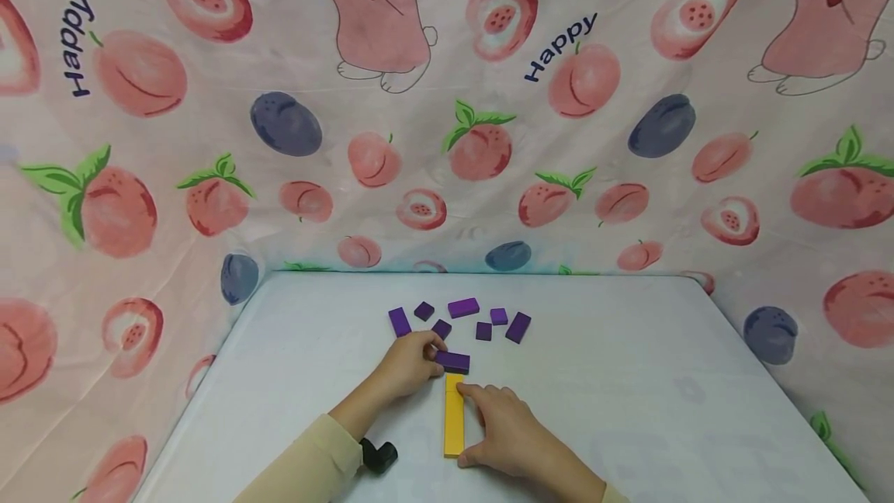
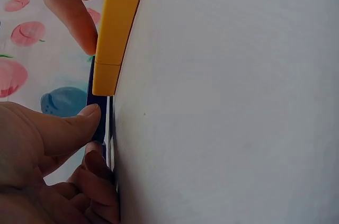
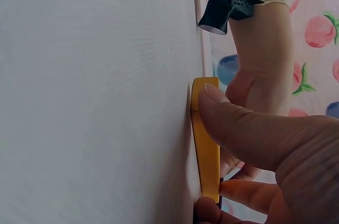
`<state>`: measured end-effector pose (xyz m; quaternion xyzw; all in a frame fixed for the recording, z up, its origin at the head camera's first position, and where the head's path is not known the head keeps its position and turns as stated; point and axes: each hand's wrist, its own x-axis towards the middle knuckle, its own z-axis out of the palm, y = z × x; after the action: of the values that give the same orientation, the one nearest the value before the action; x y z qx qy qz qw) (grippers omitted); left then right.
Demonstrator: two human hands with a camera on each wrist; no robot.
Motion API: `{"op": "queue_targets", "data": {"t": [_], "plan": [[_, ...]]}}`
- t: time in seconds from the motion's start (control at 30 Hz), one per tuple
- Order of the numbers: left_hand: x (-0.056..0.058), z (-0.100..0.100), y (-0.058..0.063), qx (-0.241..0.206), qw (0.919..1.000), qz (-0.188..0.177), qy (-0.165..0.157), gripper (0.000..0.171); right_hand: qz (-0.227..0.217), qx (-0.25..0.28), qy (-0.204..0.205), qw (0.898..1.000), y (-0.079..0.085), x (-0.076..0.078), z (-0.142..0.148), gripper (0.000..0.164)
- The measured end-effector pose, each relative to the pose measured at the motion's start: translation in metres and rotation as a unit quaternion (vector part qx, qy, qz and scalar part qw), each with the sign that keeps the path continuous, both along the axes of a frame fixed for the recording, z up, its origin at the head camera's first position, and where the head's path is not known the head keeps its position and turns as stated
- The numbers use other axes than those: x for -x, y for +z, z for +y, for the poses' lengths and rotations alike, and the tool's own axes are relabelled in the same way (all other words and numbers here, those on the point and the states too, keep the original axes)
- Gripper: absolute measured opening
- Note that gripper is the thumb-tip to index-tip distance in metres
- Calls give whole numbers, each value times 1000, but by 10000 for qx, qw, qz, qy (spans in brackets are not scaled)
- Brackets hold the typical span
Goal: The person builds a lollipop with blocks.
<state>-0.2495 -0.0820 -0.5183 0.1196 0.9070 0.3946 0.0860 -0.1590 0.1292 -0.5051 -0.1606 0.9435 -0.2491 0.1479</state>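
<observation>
My left hand (image 1: 407, 365) pinches a long dark purple block (image 1: 455, 362) between thumb and fingers, just beyond the far end of a yellow bar. That bar is a row of yellow blocks (image 1: 454, 425) lying end to end on the table, with a seam near its far end. My right hand (image 1: 506, 429) spans the bar from the right, thumb at the near end and index finger toward the far end. In the left wrist view the purple block (image 2: 98, 115) stands close against the yellow end (image 2: 106, 78). The right thumb covers part of the yellow bar (image 3: 206, 144) in the right wrist view.
Several purple blocks lie scattered beyond my hands, among them long ones (image 1: 464, 307) (image 1: 518, 327) and small cubes (image 1: 424, 311) (image 1: 484, 331). A black camera (image 1: 379, 457) sits at my left wrist. The white table (image 1: 628, 379) meets a fruit-print cloth (image 1: 419, 138) at the back and sides.
</observation>
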Motion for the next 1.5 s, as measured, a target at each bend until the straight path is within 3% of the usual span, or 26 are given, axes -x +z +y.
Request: {"op": "queue_targets", "data": {"t": [0.53,1.5], "plan": [[-2,-2,2,196,9996,42,-201,13,-54,-20,-46,10000,-1,0,0,102],[-4,0,3,262,9995,38,-159,13,-142,-98,-160,9997,-1,1,-2,103]]}}
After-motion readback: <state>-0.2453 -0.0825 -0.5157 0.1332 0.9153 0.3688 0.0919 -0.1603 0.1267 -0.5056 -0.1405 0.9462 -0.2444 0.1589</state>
